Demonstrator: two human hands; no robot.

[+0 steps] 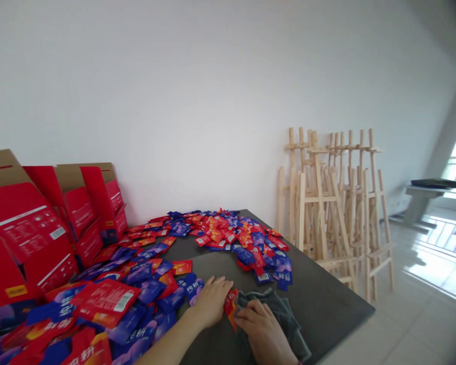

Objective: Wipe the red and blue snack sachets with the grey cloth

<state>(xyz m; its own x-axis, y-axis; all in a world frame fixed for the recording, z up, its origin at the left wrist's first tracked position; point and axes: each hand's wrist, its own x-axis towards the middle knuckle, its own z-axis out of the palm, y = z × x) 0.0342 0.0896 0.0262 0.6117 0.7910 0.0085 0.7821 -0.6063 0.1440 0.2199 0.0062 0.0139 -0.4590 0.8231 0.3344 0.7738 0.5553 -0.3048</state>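
Observation:
My left hand is at the front middle of the dark table, its fingertips at the upper left edge of a red packet. What its curled fingers grip, if anything, is hidden. Just to the right, my right hand has its fingers closed on a grey-green cloth, which lies crumpled around and under it. The cloth touches the right side of the red packet. A blue packet lies left of my left hand, at the edge of a large pile of red and blue packets.
Opened red cartons stand along the left side. More red and blue packets are heaped at the back and right of the table. Wooden easels lean by the white wall beyond the table's right edge.

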